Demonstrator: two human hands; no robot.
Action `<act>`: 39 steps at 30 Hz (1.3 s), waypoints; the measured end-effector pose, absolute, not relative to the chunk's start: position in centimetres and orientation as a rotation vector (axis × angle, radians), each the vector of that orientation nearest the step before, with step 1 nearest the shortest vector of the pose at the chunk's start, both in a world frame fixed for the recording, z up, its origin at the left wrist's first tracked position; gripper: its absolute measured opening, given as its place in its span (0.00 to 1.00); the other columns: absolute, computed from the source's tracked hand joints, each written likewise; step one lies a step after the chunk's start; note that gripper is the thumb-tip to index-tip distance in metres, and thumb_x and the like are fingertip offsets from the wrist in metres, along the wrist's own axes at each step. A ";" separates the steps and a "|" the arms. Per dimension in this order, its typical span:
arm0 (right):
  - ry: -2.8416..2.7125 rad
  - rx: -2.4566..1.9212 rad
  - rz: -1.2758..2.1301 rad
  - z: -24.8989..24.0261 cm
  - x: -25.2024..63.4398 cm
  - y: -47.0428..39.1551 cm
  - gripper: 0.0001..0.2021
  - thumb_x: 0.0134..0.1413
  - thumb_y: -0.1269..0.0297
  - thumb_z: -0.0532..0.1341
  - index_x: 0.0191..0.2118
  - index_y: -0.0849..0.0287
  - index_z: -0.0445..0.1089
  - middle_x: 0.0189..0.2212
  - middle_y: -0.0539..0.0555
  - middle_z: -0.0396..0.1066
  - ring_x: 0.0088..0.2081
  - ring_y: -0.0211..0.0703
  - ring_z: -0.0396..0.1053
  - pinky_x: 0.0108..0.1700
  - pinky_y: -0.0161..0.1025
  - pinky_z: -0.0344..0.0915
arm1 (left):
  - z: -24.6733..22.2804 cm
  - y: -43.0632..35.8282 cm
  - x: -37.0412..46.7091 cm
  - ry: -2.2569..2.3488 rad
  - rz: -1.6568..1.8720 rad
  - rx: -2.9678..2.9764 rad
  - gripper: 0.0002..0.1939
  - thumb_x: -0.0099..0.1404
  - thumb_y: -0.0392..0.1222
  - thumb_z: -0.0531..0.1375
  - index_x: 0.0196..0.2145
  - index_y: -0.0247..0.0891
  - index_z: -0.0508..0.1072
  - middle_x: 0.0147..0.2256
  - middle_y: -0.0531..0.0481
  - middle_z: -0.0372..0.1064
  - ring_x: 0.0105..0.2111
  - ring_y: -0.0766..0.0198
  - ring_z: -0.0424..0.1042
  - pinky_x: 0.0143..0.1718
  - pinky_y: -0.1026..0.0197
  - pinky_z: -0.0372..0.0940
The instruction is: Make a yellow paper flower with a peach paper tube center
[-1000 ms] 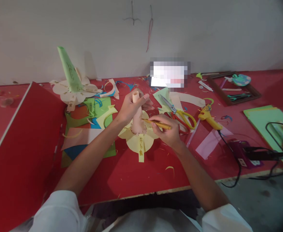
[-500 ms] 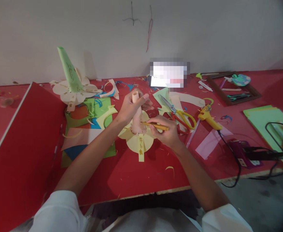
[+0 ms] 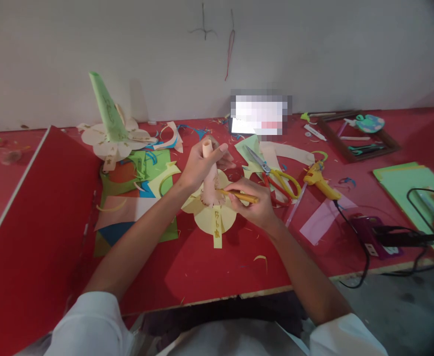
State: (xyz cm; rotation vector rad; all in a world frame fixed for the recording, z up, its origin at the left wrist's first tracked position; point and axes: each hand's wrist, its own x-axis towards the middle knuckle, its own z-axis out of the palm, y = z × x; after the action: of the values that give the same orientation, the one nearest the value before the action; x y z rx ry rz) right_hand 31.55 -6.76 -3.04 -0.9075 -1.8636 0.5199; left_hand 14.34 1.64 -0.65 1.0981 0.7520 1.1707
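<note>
My left hand (image 3: 209,160) is wrapped around a rolled peach paper tube (image 3: 211,185), thumb towards its upper end. The tube stands upright in the middle of a pale yellow paper flower (image 3: 205,220). A yellow paper strip (image 3: 217,227) marked "Bb" with a star hangs over the flower's near edge. Between the fingers of my right hand (image 3: 252,200) is a golden-yellow pen (image 3: 242,196), its tip against the lower right side of the tube. Whether it touches the paper is too small to tell.
Scissors (image 3: 272,173) and a yellow glue gun (image 3: 321,180) lie to the right, near a purple box (image 3: 374,237) with black cords. A green paper cone (image 3: 108,109) rises from a white paper flower (image 3: 102,151) at back left. Paper scraps surround my hands; a red board (image 3: 35,227) leans left.
Both hands stay in nearly the same place on the tube and pen. The pen has shifted only very slightly; the rest looks the same.
</note>
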 end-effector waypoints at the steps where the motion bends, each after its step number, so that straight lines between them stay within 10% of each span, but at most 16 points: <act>1: -1.874 -0.906 0.519 -3.1 31.5 -6.8 0.06 0.67 0.63 0.62 0.42 0.52 0.77 0.35 0.54 0.80 0.34 0.44 0.76 0.39 0.43 0.74 | -0.6 1.6 14.3 0.758 1.169 1.100 0.29 0.57 0.60 0.74 0.33 0.41 0.61 0.30 0.52 0.77 0.34 0.58 0.84 0.39 0.56 0.79; 39: -1.851 -0.945 0.529 -3.2 31.8 -6.8 0.06 0.68 0.61 0.61 0.39 0.52 0.75 0.31 0.52 0.78 0.32 0.44 0.75 0.37 0.43 0.73 | -0.9 1.8 14.4 0.751 1.195 1.095 0.28 0.58 0.60 0.74 0.32 0.41 0.61 0.30 0.54 0.77 0.30 0.62 0.82 0.38 0.58 0.79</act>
State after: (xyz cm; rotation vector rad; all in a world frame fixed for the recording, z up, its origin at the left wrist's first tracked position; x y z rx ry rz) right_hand 31.77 -6.85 -3.19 -0.9450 -1.8511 0.5287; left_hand 14.36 1.75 -0.86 1.0951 0.7514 1.1948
